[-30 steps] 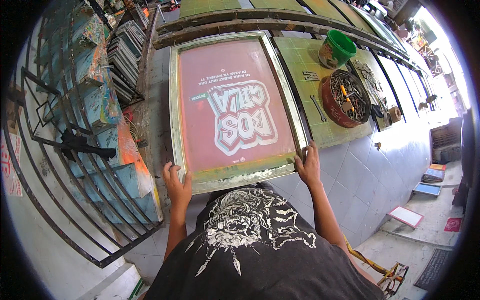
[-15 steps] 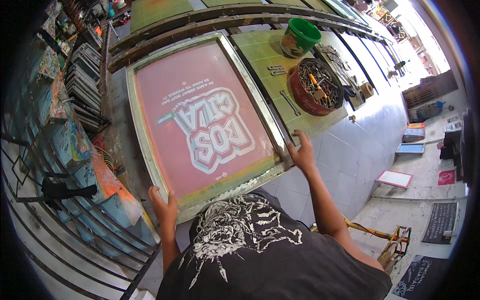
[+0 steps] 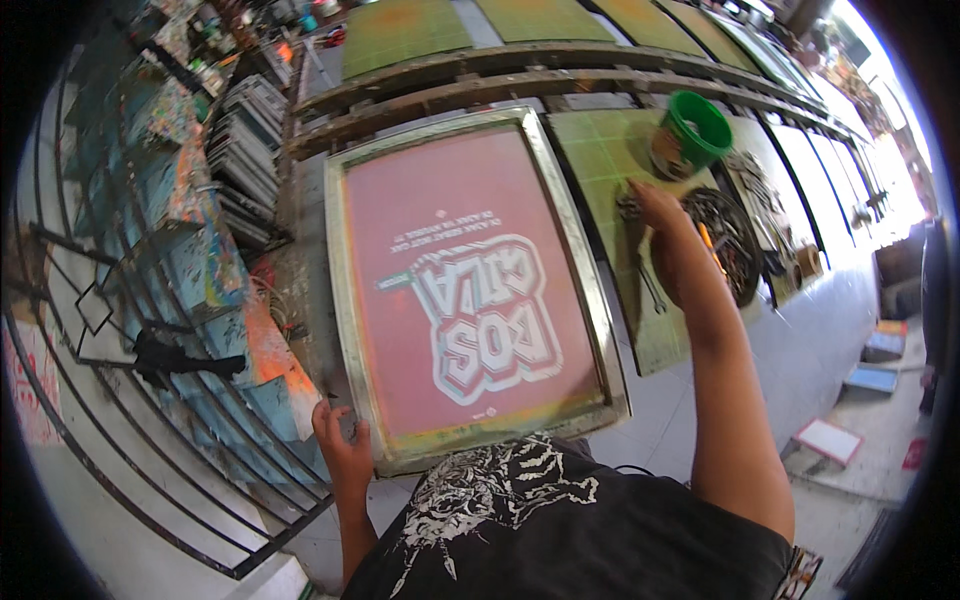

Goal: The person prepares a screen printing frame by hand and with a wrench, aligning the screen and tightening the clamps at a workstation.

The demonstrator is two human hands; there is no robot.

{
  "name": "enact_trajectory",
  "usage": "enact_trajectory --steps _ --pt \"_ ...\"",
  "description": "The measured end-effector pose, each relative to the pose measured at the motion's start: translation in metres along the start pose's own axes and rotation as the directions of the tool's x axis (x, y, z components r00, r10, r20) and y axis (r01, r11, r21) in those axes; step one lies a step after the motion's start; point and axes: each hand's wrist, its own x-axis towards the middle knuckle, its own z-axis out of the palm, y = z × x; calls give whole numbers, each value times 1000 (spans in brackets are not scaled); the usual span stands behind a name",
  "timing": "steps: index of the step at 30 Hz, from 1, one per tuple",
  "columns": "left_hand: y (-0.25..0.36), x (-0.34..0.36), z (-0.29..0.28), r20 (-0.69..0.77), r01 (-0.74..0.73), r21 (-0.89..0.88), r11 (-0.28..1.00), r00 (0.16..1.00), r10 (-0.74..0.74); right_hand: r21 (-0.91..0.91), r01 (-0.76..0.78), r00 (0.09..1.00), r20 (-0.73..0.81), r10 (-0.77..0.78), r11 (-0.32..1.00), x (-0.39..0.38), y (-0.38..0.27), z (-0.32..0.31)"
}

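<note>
A silk-screen frame (image 3: 612,375) with pink mesh and white lettering lies flat in front of me, its near edge by my shirt. My left hand (image 3: 345,445) is beside its near left corner, fingers loosely bent and apart, with nothing clearly held. My right hand (image 3: 662,222) reaches over a green board (image 3: 590,150) on the right. Its fingertips close on small grey metal pieces (image 3: 627,207); the grip is partly hidden. Below them lies a wrench (image 3: 652,285). A round tub of loose hardware (image 3: 738,240) sits just right of that hand, which partly covers it.
A green bucket (image 3: 695,135) stands beyond my right hand. More metal tools (image 3: 765,215) lie farther right. Wooden rails (image 3: 480,90) run across the back. To the left are stacked frames (image 3: 245,160), paint-stained blue steps and a black metal railing (image 3: 180,455).
My right hand has left the frame's near right corner and reached forward to the metal pieces on the board. My left hand has come off the frame's edge. The whole view has shifted.
</note>
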Motion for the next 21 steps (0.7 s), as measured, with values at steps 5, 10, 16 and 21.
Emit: enact_trajectory --steps 5,10,16,21 --pt "-9 -20 -1 -53 149 -74 986 987 -153 47 159 978 128 -163 986 8 1 -21" --pt "13 2 23 -29 105 -112 988 994 -109 -10 246 959 147 -242 969 -3 -5 -46" --pt "49 51 34 7 -114 -162 980 993 117 116 177 981 -97 -166 977 -12 -10 -51" --pt "69 97 52 144 -63 -523 850 976 161 239 423 901 -209 -379 874 -32 -77 -122"
